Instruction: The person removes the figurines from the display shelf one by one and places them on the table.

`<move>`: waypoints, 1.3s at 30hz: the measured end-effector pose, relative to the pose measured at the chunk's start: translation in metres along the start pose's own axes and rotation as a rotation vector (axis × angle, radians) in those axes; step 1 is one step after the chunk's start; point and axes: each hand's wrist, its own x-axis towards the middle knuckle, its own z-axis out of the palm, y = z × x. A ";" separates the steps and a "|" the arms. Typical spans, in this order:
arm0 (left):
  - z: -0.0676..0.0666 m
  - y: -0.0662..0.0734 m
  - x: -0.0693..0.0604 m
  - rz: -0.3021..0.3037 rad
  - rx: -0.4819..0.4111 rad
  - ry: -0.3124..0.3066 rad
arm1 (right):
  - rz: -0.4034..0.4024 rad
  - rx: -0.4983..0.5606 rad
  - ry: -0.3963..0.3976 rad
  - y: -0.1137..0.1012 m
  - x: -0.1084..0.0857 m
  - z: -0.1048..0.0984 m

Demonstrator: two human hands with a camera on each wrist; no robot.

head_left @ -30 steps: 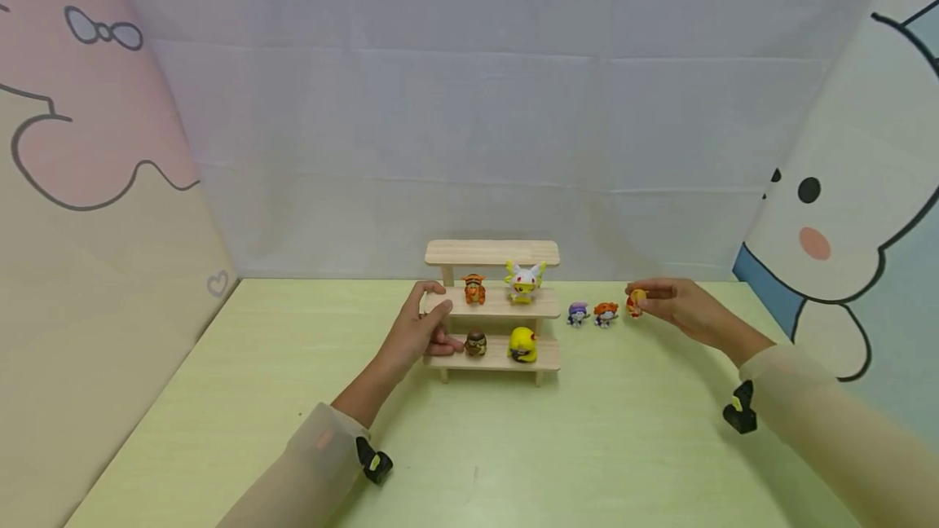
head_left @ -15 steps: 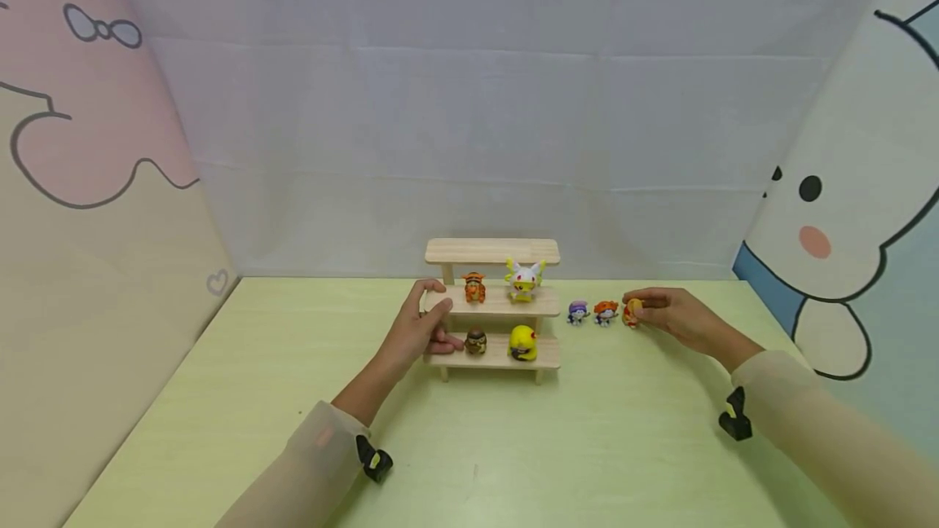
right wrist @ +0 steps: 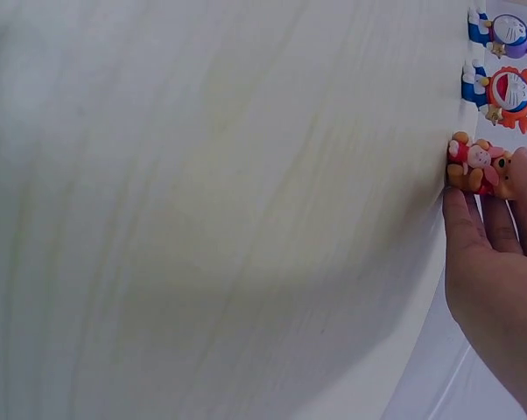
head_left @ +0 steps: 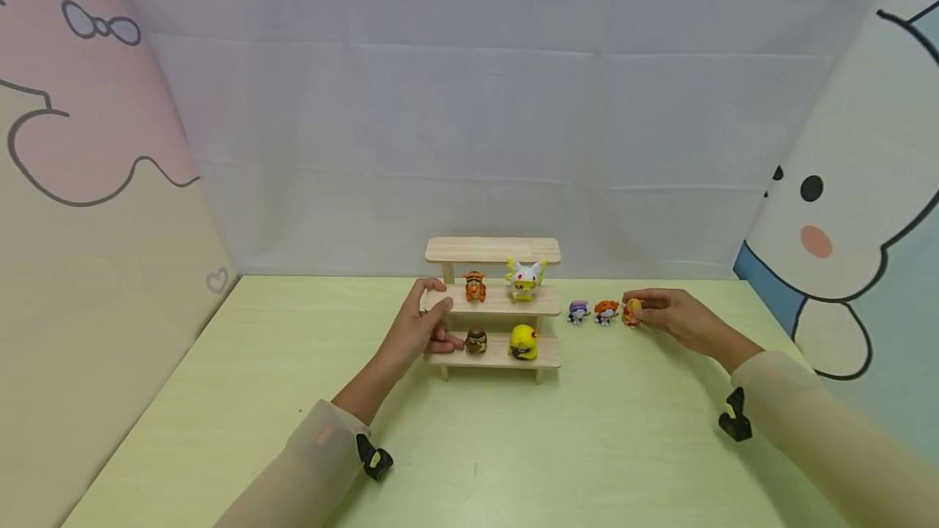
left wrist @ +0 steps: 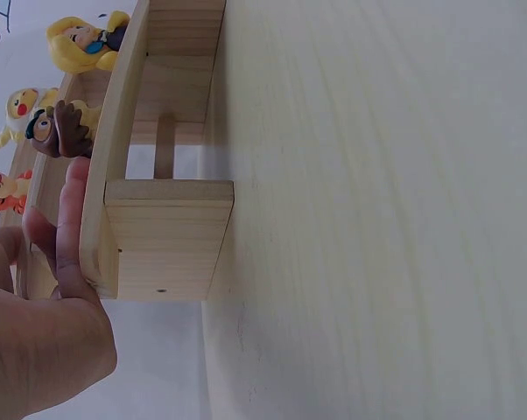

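Observation:
My left hand [head_left: 418, 326] grips the left end of a three-tier wooden display shelf [head_left: 493, 249]. Thumb and index finger hold the middle tier; other fingers lie on the bottom tier, close to a brown owl figurine [left wrist: 60, 131]. On the table to the right, my right hand [head_left: 678, 320] pinches an orange-yellow bear figurine with red parts [right wrist: 478, 164], whose base appears to touch the table. Left of it, in a row, stand an orange crab-hatted figurine [head_left: 606, 313] and a purple-hatted one [head_left: 578, 313].
A tiger figurine [head_left: 474, 288] and a white-and-yellow eared figurine [head_left: 524, 280] stand on the middle tier. A yellow-haired figurine [head_left: 523, 342] is on the bottom tier. Behind the table [head_left: 513, 446] hangs a white cloth [head_left: 469, 112].
My right hand has shifted slightly left and down with the bear figurine, bringing it closer to the crab-hatted one. My left hand stays on the shelf.

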 end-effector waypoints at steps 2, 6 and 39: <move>0.000 0.000 0.000 0.000 0.001 0.002 | 0.001 -0.003 -0.002 0.000 0.000 0.000; 0.000 0.001 0.000 0.000 0.002 0.005 | -0.006 -0.007 -0.006 -0.001 -0.001 0.000; 0.002 0.002 -0.001 -0.007 -0.004 0.017 | -0.082 -0.203 0.003 -0.031 -0.007 -0.021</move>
